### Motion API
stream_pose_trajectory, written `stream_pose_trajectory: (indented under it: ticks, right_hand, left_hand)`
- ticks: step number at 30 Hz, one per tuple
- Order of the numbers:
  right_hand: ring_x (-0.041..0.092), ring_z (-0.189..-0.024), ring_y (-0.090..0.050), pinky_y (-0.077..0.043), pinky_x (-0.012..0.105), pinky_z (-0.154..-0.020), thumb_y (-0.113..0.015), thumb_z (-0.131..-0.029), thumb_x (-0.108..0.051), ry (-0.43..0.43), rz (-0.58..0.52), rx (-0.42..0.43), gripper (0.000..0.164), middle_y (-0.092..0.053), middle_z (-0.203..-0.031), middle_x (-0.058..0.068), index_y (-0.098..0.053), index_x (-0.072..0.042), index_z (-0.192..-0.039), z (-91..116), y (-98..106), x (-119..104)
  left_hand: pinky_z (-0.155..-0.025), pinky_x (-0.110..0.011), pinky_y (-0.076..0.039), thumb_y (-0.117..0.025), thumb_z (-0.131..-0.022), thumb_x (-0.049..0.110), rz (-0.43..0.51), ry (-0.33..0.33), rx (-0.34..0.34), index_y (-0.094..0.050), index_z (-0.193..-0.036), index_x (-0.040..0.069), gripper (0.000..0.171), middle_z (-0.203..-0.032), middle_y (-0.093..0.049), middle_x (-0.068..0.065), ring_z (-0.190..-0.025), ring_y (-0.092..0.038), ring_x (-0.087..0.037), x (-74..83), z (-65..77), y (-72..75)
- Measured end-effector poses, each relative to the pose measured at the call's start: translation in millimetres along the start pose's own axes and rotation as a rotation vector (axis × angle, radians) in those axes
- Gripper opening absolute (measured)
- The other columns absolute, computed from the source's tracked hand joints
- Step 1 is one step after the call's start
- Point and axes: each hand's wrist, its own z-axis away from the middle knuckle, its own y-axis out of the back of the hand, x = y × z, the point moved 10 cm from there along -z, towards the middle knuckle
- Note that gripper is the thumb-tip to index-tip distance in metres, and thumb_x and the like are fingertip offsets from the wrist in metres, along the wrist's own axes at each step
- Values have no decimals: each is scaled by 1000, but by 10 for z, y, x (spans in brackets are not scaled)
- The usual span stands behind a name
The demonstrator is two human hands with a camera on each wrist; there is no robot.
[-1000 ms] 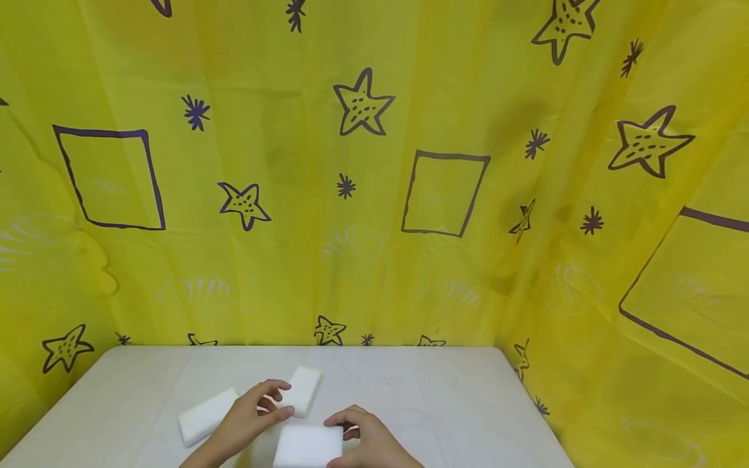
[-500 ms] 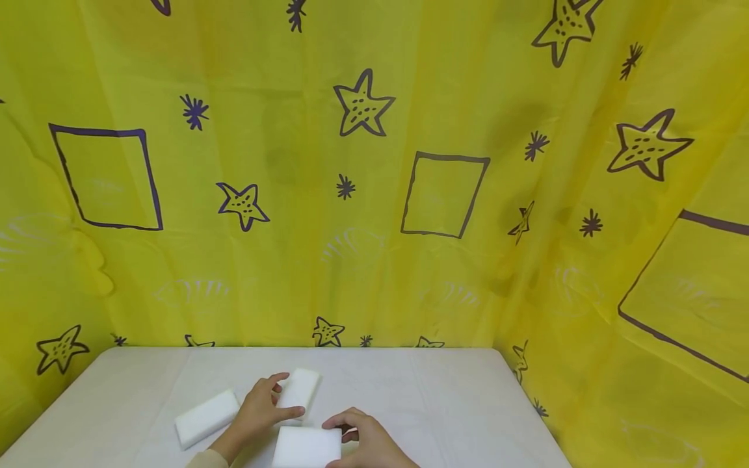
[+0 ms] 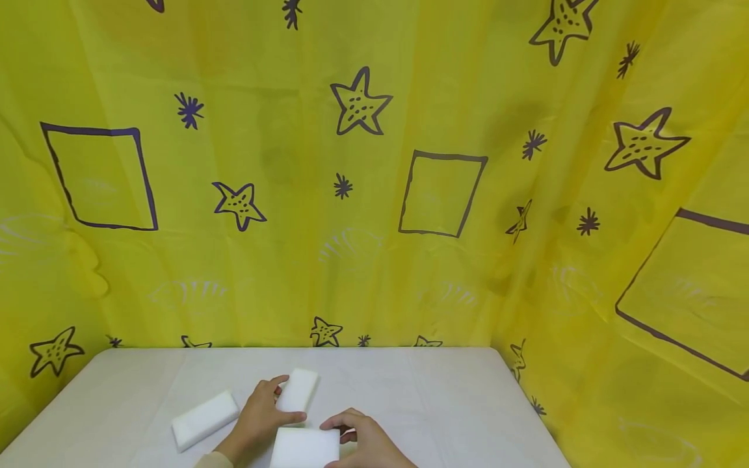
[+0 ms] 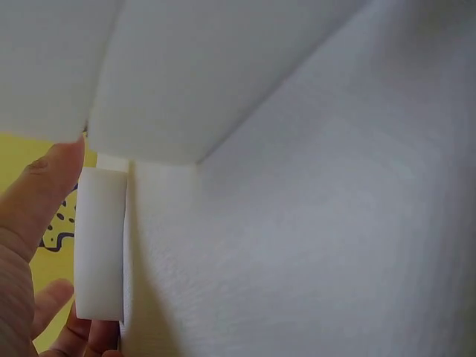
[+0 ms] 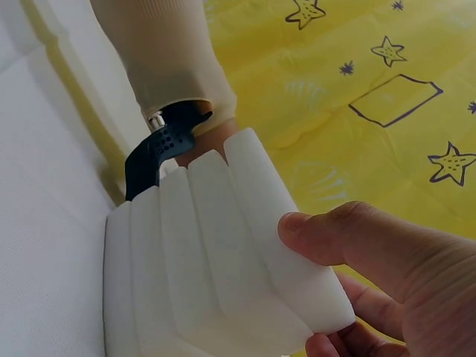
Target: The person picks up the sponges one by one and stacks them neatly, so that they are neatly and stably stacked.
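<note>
Several white foam sponges are piled in a stack (image 5: 201, 260) at the table's near edge. My right hand (image 3: 368, 442) pinches the top sponge (image 3: 305, 447) of this stack, its thumb and fingers at the right-hand end. Beyond the stack, my left hand (image 3: 257, 416) is curved over the left side of a loose sponge (image 3: 300, 392) lying on the table. In the left wrist view its thumb stands apart from that sponge (image 4: 100, 245), with some fingers partly hidden behind it. Another loose sponge (image 3: 205, 421) lies to the left of my left hand.
A white-covered table (image 3: 445, 403) carries the sponges. Behind it and at both sides hangs a yellow curtain (image 3: 281, 260) with starfish and square outlines. A dark wrist strap (image 5: 152, 152) and a light sleeve (image 5: 167, 52) appear behind the stack.
My left hand has shifted slightly right over the far sponge, its thumb reaching further across that sponge's near end. My right hand stays on the stack's top sponge. The loose sponges have not moved.
</note>
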Motion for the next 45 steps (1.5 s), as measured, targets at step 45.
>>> stream_pose_trajectory:
  ticks: [45]
  right_hand:
    - [5, -88, -54, -49, 20, -82, -83, -75, -1, 11, 11, 1, 39, -57, -101, -1, -69, -6, -111, 11, 3, -15]
  left_hand:
    - [-80, -49, -50, -88, -59, 31, -64, 60, -22, -51, -134, -5, 91, -103, -59, -18, -88, -59, -28, 75, 13, -31]
